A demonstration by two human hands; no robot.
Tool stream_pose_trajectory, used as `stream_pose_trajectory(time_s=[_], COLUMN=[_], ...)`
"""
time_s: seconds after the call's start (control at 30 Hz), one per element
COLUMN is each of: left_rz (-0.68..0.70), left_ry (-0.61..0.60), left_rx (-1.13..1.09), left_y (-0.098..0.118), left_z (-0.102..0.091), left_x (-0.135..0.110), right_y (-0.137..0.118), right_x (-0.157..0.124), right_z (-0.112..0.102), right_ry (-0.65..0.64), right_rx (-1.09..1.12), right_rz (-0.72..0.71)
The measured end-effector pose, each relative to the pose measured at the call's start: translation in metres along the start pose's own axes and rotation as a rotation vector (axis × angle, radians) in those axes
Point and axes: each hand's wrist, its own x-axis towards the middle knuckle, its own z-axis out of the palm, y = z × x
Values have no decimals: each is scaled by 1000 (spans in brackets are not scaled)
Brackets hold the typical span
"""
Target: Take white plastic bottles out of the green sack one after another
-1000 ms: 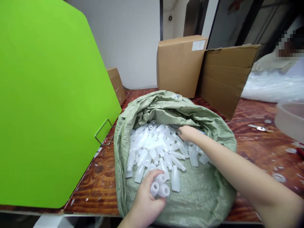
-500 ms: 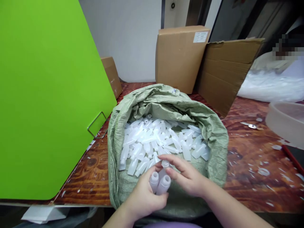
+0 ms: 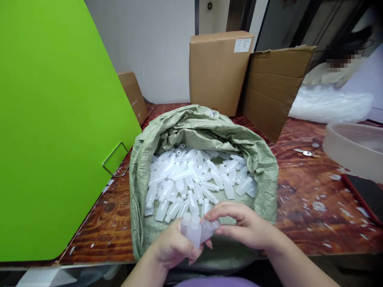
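Small translucent white plastic bottles (image 3: 194, 231) with narrow open necks are gathered in my left hand (image 3: 175, 245), its fingers wrapped round them. With thumb and fingertips, my right hand (image 3: 245, 225) pinches the neck end of another bottle (image 3: 209, 228) lying against that bunch. Both hands are over the near side of a green woven sack (image 3: 266, 175) with a rolled-down rim. Inside the sack lies a heap of similar bottles (image 3: 185, 175), some overlapping. My left palm and the lower ends of the held bottles are partly hidden.
A bright green board (image 3: 60, 131) stands at left with a wire handle (image 3: 115, 159). Cardboard boxes (image 3: 220, 75) stand behind the sack. To the right are keys (image 3: 305, 152), a translucent tub (image 3: 353, 151), a phone (image 3: 365, 195) and plastic scraps on the wooden table (image 3: 299, 223). A person is at far right.
The held bottles have tipped from necks facing me to standing more upright. My right hand has turned the third bottle sideways, its neck toward the right. The view has shifted slightly right.
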Motion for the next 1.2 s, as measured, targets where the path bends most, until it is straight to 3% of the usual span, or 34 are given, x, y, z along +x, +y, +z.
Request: stream_pose_trajectory(time_s=[0.23,0.43,0.5,0.57,0.7,0.77,0.87,0.97,1.13,1.2], left_rz=[-50,-130,-170,-185,-153,-101,-68,-60,26,51], left_ry=[125,26,5,10,81,152,204,197,218,273], left_rx=[437,402,417,432,488,495,545,637,696,777], left_y=[18,19,18,19,24,26,24,18,14,16], left_z=[-3,-13,-15,-14,-6,-3,1,1,2,5], left_x=[-7,-8,-7,-7,-6,-6,-6,-5,-2,-1], right_y=[-6,-12,-12,-11,-5,-3,-2,-1,-2,-2], right_x=[0,-4,-5,-4,-2,-3,-5,-6,-5,-4], right_z=[8,16,18,20,21,20,17,16,16,18], right_ry=[-102,-221,-280,-292,-103,-37,-86,-34,-5,18], right_rx=[-382,-529,-596,-616,-621,-568,-498,-459,-341,-351], right_rz=[92,-245,-183,-8,323,255,140,270,169,284])
